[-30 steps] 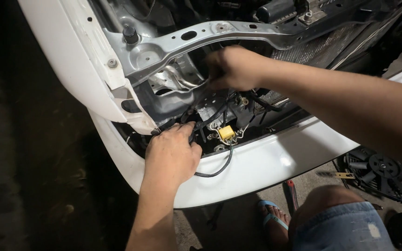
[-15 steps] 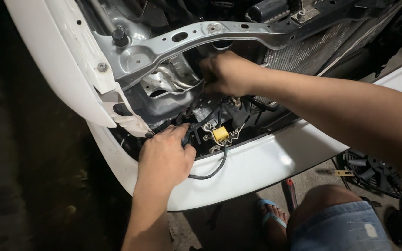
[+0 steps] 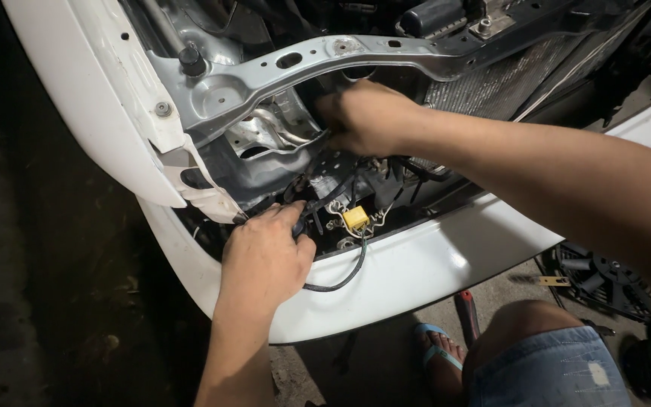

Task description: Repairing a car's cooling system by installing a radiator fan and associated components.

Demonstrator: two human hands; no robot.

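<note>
1. Left hand [image 3: 265, 260] rests on the white bumper [image 3: 408, 275], its grip curled around a black cable [image 3: 344, 279] left of the yellow connector [image 3: 356, 218];
2. Right hand [image 3: 367, 117] reaches above the connector; its grip cannot be made out.

The bumper [image 3: 416, 271] is glossy white painted plastic; the crossbar [image 3: 386, 56] above is matt grey metal. A yellow plastic connector [image 3: 356, 218] sits by a black rubbery cable [image 3: 344, 279].
</note>
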